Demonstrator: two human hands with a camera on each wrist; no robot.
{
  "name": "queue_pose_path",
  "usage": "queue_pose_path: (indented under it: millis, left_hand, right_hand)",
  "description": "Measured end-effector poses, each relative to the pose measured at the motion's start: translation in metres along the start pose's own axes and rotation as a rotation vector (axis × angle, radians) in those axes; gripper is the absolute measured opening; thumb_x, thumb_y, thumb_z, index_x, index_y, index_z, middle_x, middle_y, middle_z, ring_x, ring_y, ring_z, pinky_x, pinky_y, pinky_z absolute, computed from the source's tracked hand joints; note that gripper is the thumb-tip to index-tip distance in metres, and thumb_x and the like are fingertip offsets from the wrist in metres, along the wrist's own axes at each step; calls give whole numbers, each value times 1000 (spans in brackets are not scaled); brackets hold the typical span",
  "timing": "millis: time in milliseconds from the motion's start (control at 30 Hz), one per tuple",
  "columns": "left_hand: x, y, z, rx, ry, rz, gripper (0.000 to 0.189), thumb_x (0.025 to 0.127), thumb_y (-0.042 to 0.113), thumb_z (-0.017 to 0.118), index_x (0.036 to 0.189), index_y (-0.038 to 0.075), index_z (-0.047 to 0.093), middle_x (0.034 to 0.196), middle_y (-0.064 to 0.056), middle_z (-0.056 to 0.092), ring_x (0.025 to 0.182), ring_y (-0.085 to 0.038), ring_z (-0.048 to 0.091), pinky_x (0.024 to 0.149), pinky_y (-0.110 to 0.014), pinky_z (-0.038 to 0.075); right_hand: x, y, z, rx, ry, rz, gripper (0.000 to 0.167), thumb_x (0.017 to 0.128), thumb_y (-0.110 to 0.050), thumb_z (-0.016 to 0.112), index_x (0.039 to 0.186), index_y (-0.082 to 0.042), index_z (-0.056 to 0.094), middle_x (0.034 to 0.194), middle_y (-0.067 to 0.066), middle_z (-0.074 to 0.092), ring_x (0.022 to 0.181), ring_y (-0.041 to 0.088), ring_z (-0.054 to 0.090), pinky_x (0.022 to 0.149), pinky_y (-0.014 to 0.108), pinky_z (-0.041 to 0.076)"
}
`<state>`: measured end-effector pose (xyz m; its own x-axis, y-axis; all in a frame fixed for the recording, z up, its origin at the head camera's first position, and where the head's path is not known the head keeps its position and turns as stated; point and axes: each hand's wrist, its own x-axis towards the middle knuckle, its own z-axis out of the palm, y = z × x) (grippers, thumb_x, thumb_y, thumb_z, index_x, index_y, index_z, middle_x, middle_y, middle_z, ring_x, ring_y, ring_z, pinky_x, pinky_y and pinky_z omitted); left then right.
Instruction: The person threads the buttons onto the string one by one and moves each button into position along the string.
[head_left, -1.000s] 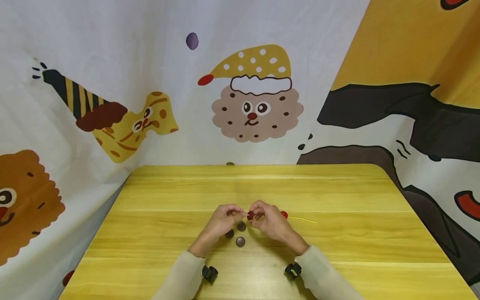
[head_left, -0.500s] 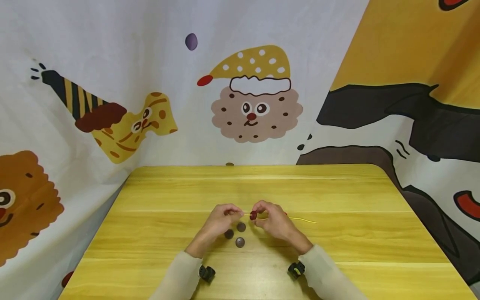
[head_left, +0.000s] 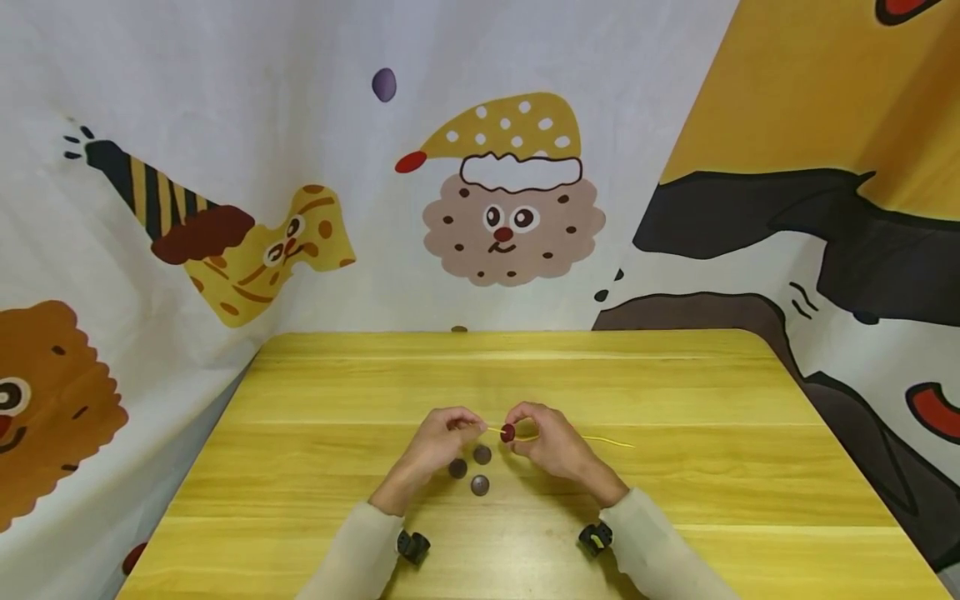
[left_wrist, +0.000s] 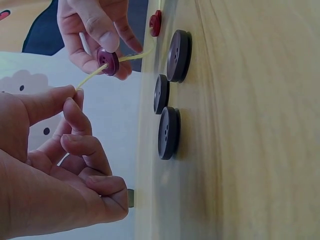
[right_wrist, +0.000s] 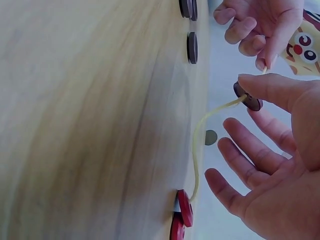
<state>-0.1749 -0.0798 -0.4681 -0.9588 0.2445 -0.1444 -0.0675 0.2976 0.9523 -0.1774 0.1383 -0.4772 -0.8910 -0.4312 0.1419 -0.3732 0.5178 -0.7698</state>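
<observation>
"What do you have at the left?"

"From my station I see the left hand (head_left: 438, 442) holding the yellow string (right_wrist: 195, 150) in a narrow pinch, thumb against index fingertip, its other fingers bent."

"And the right?"

"I read the right hand (head_left: 552, 446) as holding too: it pinches the dark red button (left_wrist: 110, 59) by its rim, the other fingers spread apart. The button is up off the table (head_left: 337, 467), near the left fingertips. I can see the string running through it, just a short stretch between the two grips."

"Where does the string go past the right grip?"

"It sags to a red button (right_wrist: 185, 207) below that hand, with a second red button (right_wrist: 176, 228) just beside it. Whether it threads both, I can't tell. On my head view, more of it trails out to the hand's right."

"Anything by the left grip?"

"Three dark brown buttons (head_left: 480, 485) lie flat, near one another, on the person's side of those fingertips."
</observation>
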Motion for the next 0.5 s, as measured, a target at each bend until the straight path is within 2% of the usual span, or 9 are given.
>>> queue_pose_path:
  millis: [500]
  left_hand:
    - [-2, 1, -3, -6, 14, 5, 21, 94, 24, 68, 101, 4, 72, 88, -5, 60, 79, -18, 51, 69, -32, 41]
  right_hand:
    - [-1, 0, -3, -3, -12, 21, 26, 82, -5, 80, 101, -15, 64, 109, 0, 67, 117, 29, 59, 102, 54, 43]
